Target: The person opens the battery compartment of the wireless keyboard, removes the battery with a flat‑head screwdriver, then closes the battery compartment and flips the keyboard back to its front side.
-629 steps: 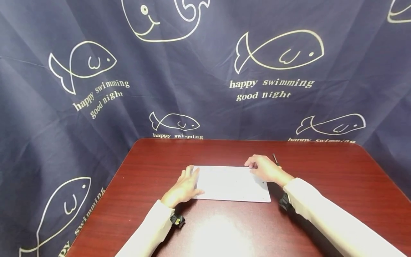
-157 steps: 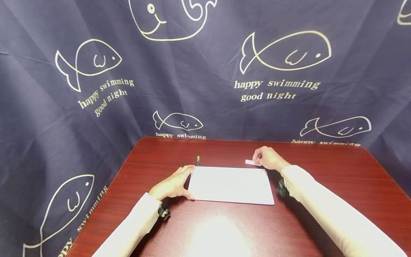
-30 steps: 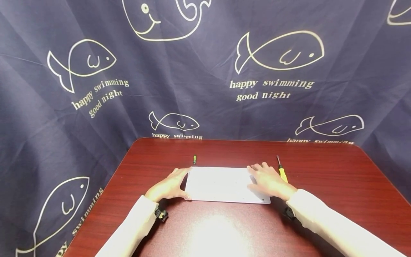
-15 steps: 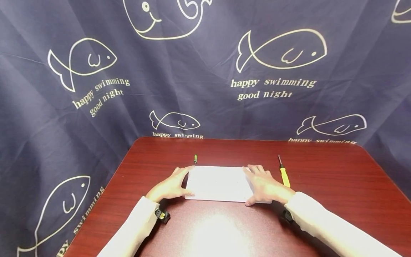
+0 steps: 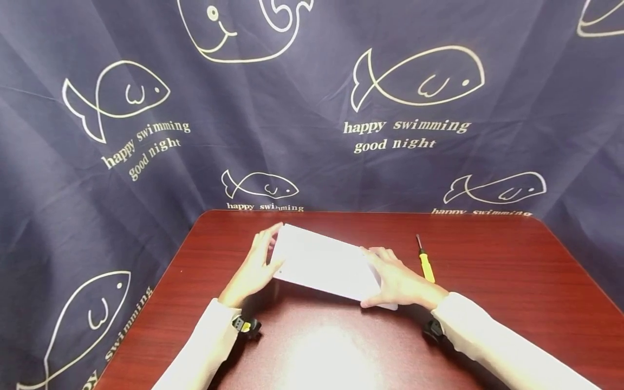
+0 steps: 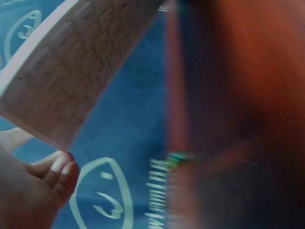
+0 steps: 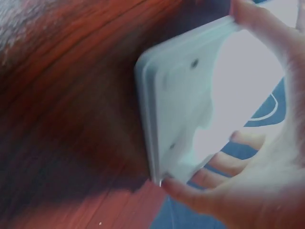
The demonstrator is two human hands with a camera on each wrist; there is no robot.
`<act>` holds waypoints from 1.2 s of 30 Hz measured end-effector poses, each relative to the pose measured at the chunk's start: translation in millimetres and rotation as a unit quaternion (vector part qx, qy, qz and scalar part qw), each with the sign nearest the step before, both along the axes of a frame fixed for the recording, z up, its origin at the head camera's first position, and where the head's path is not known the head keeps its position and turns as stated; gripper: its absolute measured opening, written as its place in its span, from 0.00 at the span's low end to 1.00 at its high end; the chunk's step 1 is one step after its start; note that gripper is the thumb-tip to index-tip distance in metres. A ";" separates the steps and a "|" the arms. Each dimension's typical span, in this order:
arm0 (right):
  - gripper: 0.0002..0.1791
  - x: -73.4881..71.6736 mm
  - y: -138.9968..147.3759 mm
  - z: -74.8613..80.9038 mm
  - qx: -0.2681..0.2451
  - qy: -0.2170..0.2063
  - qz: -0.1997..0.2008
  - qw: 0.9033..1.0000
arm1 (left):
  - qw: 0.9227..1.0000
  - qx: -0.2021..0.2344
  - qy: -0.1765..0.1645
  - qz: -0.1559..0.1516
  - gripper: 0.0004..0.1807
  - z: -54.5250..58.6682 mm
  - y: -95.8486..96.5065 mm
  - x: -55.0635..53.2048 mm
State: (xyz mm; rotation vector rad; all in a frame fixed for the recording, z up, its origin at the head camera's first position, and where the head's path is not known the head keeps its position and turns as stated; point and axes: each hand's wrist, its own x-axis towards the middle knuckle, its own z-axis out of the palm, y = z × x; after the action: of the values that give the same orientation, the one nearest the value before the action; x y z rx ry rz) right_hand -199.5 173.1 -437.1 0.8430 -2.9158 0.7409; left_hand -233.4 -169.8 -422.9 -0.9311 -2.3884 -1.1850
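Note:
A white keyboard [image 5: 322,262] is held in both hands with its plain back toward the head camera, its left end raised and tilted. My left hand [image 5: 255,268] grips the left end, thumb on the near edge and fingers on the far one. Rows of keys show on the keyboard's underside [image 6: 71,71] in the left wrist view. At the lower right end, my right hand [image 5: 397,279] grips across the back, thumb at the near edge. Small dark screw holes dot that end, which is close over the table in the right wrist view.
A screwdriver [image 5: 426,262] with a yellow handle lies on the red-brown table [image 5: 487,281], right of the right hand. A small green cylinder [image 6: 176,159] shows in the left wrist view. A dark blue fish-print curtain [image 5: 322,135] hangs behind the table.
Since half a second ago the keyboard's left end has risen off the table, hiding the green cylinder from the head view. Earlier, the right hand held a small white strip beyond the keyboard's far edge.

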 end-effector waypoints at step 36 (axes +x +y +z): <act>0.68 1.7 -63.9 0.5 -0.197 -0.047 0.120 0.972 | 0.976 0.130 0.119 -0.126 0.43 88.0 50.7 13.6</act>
State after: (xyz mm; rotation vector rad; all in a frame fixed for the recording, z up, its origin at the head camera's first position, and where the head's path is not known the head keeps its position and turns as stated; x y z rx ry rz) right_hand -197.8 109.3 -436.6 1.1439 -2.6197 1.3534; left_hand -219.8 -119.1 -334.9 -1.2353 -1.9170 -1.3502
